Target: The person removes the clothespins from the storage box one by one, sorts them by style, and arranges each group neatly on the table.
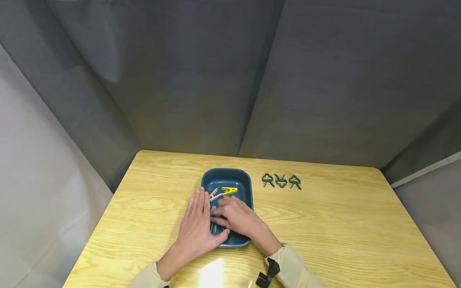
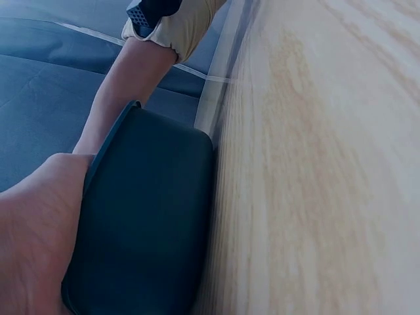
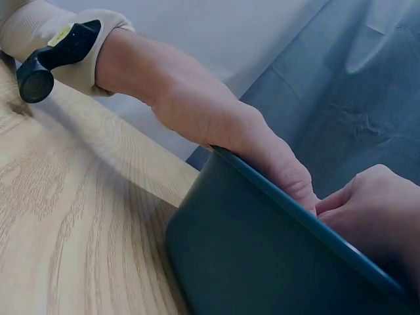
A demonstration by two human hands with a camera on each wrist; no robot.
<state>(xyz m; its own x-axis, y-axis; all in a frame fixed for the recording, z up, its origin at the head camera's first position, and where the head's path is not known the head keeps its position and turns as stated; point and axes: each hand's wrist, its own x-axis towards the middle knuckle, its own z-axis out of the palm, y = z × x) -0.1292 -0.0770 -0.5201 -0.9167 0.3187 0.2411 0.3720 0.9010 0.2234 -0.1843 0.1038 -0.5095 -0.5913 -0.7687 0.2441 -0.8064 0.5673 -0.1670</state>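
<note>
A dark blue plastic bin [image 1: 246, 186] stands on the table. My left hand [image 1: 197, 230] rests along its left rim, fingers straight and together, the thumb reaching over the near end. My right hand [image 1: 237, 216] reaches into the bin over the right side, fingers bent down toward a pale green clothespin [image 1: 213, 208] that they partly hide. Whether the fingertips pinch it, I cannot tell; the bin wall [image 3: 262, 256] hides them in the right wrist view. Farther up inside lie a yellow clothespin [image 1: 229, 191] and a pale pinkish clothespin [image 1: 215, 196], their tips close together.
Three dark green plastic clips, the middle one [image 1: 281, 181] turned the other way, lie in a row right of the bin. Wood-grain table [image 1: 342, 216] extends on both sides. Grey curtains [image 1: 216, 80] hang behind the far edge.
</note>
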